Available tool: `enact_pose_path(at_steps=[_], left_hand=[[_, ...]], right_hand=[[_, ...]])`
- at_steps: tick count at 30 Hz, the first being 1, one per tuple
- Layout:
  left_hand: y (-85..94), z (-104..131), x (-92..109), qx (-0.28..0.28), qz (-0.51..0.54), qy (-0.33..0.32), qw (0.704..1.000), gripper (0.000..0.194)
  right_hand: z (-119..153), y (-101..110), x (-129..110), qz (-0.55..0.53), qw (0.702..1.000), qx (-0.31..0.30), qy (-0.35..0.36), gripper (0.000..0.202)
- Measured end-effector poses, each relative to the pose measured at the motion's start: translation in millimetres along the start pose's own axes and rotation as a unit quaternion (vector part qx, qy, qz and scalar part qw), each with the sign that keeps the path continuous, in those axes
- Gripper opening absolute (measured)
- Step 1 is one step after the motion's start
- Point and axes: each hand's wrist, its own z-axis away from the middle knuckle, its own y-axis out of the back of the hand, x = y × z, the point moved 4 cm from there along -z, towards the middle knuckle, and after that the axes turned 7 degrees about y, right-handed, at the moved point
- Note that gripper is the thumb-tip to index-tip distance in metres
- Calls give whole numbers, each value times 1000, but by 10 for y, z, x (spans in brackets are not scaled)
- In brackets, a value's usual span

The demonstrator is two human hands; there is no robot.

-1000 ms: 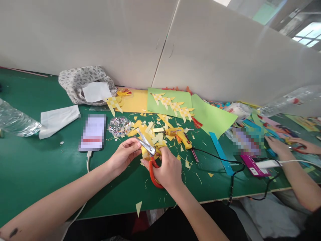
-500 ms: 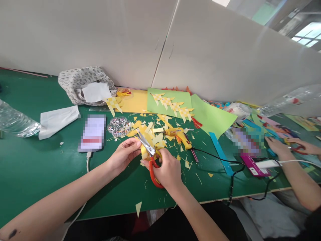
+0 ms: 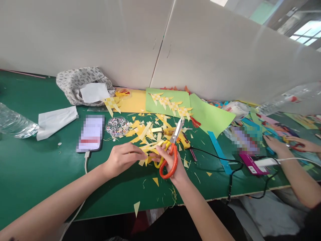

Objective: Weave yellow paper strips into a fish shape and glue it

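My right hand [image 3: 173,164] has its fingers through the handles of the scissors [image 3: 172,150], whose blades point up and away. My left hand [image 3: 125,158] pinches a small yellow paper piece [image 3: 150,147] at its fingertips, close to the fingers of my right hand. Yellow paper scraps [image 3: 141,130] lie heaped just beyond both hands. Behind the scissors, a yellow glue gun [image 3: 184,140] rests partly hidden. Woven yellow paper fish [image 3: 173,105] lie in a row on a green sheet [image 3: 152,107].
A phone [image 3: 90,132] on a cable and a bead case [image 3: 117,127] are at left, by a cloth bag [image 3: 72,83]. Black cords and a purple power strip [image 3: 252,165] lie at right, near another person's hands [image 3: 276,145] and scissors.
The scissors have swung from pointing up-left to up-right, away from the yellow paper. My left hand has turned over and moved slightly lower. An extra yellow triangle lies near the table's front.
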Motion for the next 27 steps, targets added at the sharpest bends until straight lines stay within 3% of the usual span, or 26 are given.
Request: enact_pose_path(at_steps=[5,8,11,14,16,21,23,27], left_hand=[[-134,36,56,-104,-37,-50,993,21],[-155,26,52,-100,-3,-8,995,17],[-79,-6,-48,-7,33,141,989,8],[22,-4,-206,102,74,321,939,7],[29,-3,-287,118,141,397,899,16],[-105,10,-378,28,294,489,821,14],[-137,21,-382,5,298,492,818,13],[-192,31,-367,-52,270,465,842,11]], right_hand=[[-13,30,37,-12,1000,16,-6,42],[-31,64,42,-1,1000,14,9,42],[-31,81,24,21,999,-1,33,40],[-11,70,4,47,997,-27,53,36],[6,57,-6,68,995,-40,63,34],[12,39,-22,116,989,-59,75,33],[-5,47,-29,128,986,-56,87,33],[-51,81,-24,132,985,-30,108,33]])
